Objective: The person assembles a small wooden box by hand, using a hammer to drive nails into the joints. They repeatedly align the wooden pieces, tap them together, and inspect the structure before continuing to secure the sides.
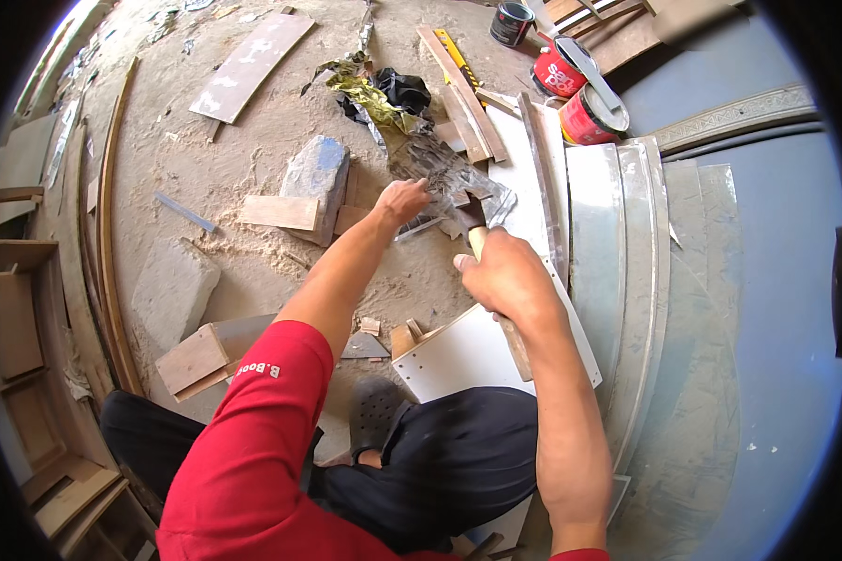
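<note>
The right hand [507,276] is closed around the pale wooden handle of a hammer [482,245], which sits just right of the picture's centre. The hammer's long axis runs from about 5 o'clock, where the handle's butt shows below the wrist over a white board [458,360], up to about 11 o'clock, where the dark head points toward the top of the view. The head lies just beside the left hand [403,198], which is closed with its fingers pressed down on a crumpled, grey, paint-smeared sheet [449,173]; whether they pinch something small there cannot be told.

At 12 o'clock from the hands lie several narrow wooden strips [468,98] and a wad of yellowish and black wrapping [379,93]. At 1 o'clock stand two red tins [585,117] and a smaller dark tin [512,22]. At 9 o'clock a grey stone block with a blue patch [316,173] rests on the sawdust-covered ground, a flat wood offcut [279,212] touching it. At 3 o'clock long curved metal-faced panels [627,243] run top to bottom. The person sits with a red sleeve and dark trousers at 6 o'clock.
</note>
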A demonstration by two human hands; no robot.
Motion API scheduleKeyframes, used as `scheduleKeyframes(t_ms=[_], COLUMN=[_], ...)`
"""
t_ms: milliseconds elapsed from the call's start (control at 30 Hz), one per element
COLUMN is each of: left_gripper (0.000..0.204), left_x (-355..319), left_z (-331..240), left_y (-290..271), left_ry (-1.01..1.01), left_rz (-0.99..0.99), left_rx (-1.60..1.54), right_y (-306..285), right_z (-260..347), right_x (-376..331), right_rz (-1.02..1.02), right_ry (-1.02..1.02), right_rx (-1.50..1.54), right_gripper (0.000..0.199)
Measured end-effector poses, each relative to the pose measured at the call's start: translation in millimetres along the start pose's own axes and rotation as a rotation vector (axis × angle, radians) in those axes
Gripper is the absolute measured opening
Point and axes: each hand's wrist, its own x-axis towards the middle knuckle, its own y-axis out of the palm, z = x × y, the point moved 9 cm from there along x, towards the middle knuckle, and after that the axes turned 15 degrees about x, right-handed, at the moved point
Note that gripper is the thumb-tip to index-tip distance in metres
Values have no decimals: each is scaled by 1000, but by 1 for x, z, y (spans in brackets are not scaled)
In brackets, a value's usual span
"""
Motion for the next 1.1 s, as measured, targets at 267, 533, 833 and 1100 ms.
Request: scheduleKeyframes(t_ms=[267, 533, 833, 1100], left_gripper=[20, 19, 29, 20], left_x=[-37, -94, -349, -494], left_z=[54, 68, 191, 138], left_y=[53, -109, -249, -212], left_ry=[33, -104, -563, -756], left_rz=[-257, -8, -313, -411], left_rx=[377, -63, -578, -791], right_y=[29, 15, 62, 102], right_z=[84, 67, 129, 179], right_x=[-10, 4, -37, -82], right_rz=[59, -18, 110, 52], right_ry=[-226, -169, -320, -522], right_rx=[-30, -57, -128, -293], right_gripper=[42, 42, 46, 44])
